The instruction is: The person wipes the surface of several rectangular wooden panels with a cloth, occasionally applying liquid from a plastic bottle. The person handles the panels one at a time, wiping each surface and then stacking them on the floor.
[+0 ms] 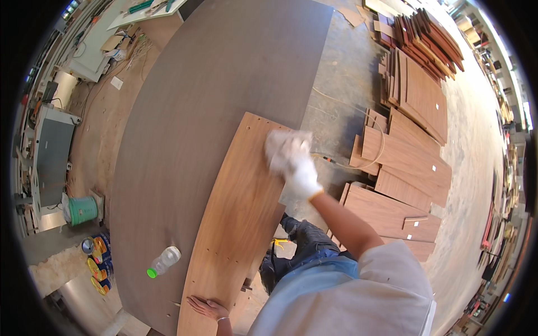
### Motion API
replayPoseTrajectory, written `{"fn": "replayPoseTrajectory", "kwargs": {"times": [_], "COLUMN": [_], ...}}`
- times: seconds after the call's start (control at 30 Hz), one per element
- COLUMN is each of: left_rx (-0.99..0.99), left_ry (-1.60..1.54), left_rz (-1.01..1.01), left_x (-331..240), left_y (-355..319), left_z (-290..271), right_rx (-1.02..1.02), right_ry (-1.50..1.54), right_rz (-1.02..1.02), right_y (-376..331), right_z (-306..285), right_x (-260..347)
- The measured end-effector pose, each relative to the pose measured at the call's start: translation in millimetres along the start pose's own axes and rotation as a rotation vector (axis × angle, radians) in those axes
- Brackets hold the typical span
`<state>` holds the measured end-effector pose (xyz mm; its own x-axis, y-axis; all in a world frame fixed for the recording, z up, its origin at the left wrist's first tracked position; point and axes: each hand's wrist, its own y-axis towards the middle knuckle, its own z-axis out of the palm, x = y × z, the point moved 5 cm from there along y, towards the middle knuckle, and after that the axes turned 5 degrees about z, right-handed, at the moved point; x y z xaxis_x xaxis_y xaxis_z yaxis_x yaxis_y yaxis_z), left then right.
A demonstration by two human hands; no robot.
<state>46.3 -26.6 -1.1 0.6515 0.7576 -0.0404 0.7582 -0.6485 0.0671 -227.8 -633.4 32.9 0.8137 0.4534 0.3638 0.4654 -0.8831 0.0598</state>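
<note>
Resting left hand [209, 308] flat on near end of brown board [227, 218]; holding blurred pale cloth [274, 148] at far end in gloved right hand [298, 159]. Noting green-capped bottle [166, 260] left, stacked panels [412, 151] right.

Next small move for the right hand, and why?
Probably draw the gloved right hand, with what looks like a pale cloth, back along the wooden board toward the bare left hand. It is at the board's far end, the left lies flat on the near part, and nothing sits on the board between them.
</note>
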Motion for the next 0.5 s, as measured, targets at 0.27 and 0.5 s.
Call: {"fn": "replayPoseTrajectory", "kwargs": {"times": [0.27, 0.5], "left_rx": [-0.053, 0.001], "left_ry": [-0.031, -0.111], "left_rz": [0.011, -0.037], "left_x": [-6, 3], "left_y": [0, 6], "left_z": [-3, -2], "right_rx": [0.011, -0.122], "right_ry": [0.243, -0.024], "right_rz": [-0.142, -0.339], "right_y": [-31, 47], "right_z": [10, 48], "right_x": [50, 26]}}
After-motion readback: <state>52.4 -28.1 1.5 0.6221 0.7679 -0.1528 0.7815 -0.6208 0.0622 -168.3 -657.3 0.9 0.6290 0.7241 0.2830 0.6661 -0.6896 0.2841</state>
